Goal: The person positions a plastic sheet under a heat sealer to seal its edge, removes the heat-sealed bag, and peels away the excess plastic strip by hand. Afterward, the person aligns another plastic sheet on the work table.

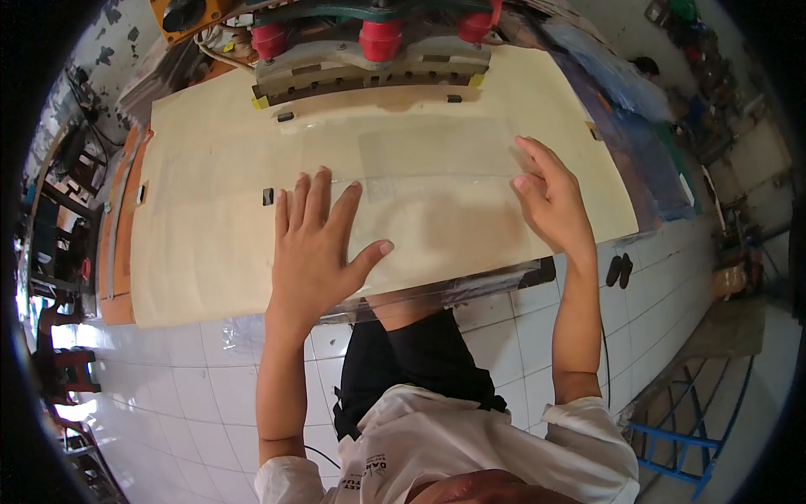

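My left hand (pixel 315 239) lies flat with fingers spread on the cream sheet (pixel 201 252) that covers the work table. Under and beside its fingertips is a clear plastic piece (pixel 437 160), hard to make out against the sheet. At the right end of that plastic, my right hand (pixel 550 197) is held with its fingers slightly bent and apart; whether it touches the plastic cannot be told. Beyond both hands stands a machine head with a metal bar (pixel 369 74) and red cylinders (pixel 379 40). A small dark block (pixel 268 196) sits left of my left hand.
More small dark blocks (pixel 285 117) lie near the machine bar. Clear plastic sheets (pixel 613 80) are piled at the back right. An orange board edge (pixel 117 252) borders the left side. On the floor are dark slippers (pixel 620 270) and a blue metal frame (pixel 684 441).
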### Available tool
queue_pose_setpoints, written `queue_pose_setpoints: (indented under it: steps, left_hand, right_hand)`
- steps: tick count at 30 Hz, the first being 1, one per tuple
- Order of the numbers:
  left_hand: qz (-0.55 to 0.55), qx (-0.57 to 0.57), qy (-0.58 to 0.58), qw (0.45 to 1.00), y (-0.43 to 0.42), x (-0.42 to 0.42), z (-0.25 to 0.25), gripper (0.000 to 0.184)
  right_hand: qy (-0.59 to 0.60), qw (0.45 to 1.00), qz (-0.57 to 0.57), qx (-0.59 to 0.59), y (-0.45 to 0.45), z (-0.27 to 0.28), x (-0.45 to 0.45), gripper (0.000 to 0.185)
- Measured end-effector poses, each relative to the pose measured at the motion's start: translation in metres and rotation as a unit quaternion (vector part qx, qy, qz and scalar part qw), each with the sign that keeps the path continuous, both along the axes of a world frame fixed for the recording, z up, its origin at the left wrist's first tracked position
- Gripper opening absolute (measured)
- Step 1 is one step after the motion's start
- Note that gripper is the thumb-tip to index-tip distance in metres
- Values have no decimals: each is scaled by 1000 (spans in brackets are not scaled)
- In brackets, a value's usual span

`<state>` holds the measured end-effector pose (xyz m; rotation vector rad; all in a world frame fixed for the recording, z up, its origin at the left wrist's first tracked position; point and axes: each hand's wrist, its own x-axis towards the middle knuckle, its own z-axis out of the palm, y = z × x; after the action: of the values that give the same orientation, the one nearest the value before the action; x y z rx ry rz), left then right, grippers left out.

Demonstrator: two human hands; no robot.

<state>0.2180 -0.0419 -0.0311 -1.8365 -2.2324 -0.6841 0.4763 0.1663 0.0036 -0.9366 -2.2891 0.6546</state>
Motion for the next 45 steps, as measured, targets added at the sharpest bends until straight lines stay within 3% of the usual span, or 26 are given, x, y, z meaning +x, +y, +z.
queue_pose_setpoints:
  steps: [1, 12, 16, 18, 21, 22, 24, 27, 31, 36, 45]
  left_hand:
    - [0, 1, 2, 1000, 0, 1, 0, 70]
    - [-21, 25, -34, 999, 11, 29, 2, 76]
    - [-96, 1, -85, 992, 18, -15, 40, 55]
    - [-89, -120, -37, 988, 28, -46, 56, 41]
    - [-76, -78, 15, 994, 49, -99, 44, 23]
    - [-73, -78, 16, 994, 54, -115, 38, 23]
    - [-216, -45, -37, 975, 62, -138, 31, 25]
    - [-206, -63, -43, 976, 64, -149, 23, 27]
    - [-222, -35, -52, 973, 67, -157, 14, 27]
    - [-207, -13, -57, 977, 71, -158, 7, 27]
    - [-207, 43, -66, 975, 73, -159, -4, 25]
  right_hand:
    - [25, 999, -2, -39, -1, 2, -2, 51]
    - [62, 995, -78, 11, 21, -13, 1, 40]
    - [78, 992, -65, 70, 24, -13, -4, 31]
    - [59, 988, -57, 132, 25, -10, -9, 28]
    - [5, 986, -53, 157, 21, 1, -21, 26]
    - [7, 986, -51, 156, 19, 2, -24, 26]
    - [-29, 982, -54, 180, 16, 2, -32, 24]
    - [-62, 966, -53, 246, 11, 3, -41, 24]
    - [-59, 970, -59, 230, 6, -2, -49, 24]
    - [-45, 954, -59, 289, 14, -4, -49, 24]
    - [-21, 959, -93, 268, 14, -12, -49, 24]
